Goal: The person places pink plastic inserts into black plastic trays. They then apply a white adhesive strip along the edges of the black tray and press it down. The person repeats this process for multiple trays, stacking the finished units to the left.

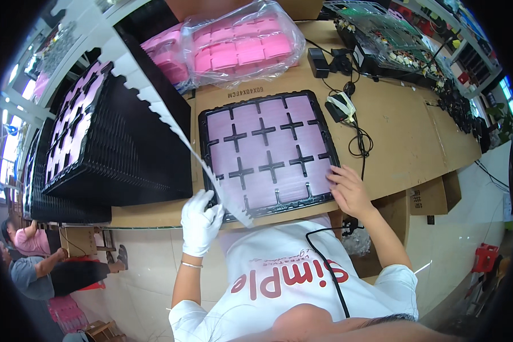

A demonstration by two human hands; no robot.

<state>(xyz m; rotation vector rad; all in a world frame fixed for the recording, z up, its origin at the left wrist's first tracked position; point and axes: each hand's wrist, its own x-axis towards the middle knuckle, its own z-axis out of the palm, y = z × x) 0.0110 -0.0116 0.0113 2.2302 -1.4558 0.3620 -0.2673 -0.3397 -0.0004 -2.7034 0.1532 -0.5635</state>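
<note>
- a shallow square black plastic tray [272, 164] lies flat on the brown cardboard sheet [404, 128] covering the table, right before the person; black cross-shaped ribs stand out against its pale mauve surface.
- the left hand [201, 222], in a white fabric glove, is at the tray's near left corner, its fingers curled beside the lower end of a long, thin white sheet with a notched edge [161, 111]; i cannot tell whether they are clamped on the sheet, on the tray's rim or on neither.
- that sheet slants from the upper left down to the tray's near left corner, crossing in front of the tray's left side.
- the right hand [349, 191], bare, has its fingers slightly apart and resting at the tray's right rim, closed around nothing that shows.
- to the left rises a tall stack of black plastic trays [134, 142], the top one showing pink between its black crosses.
- beyond the tray sits a clear plastic bag [293, 43] of bright pink moulded pieces [245, 48].
- to the right of the bag lie a small black box-shaped adapter [318, 62] and a looped black cable [361, 143].
- green circuit boards [385, 28] are piled at the far right.
- two other people are at the lower left, one in a pink top [33, 240], one in a grey top [33, 279].
</note>
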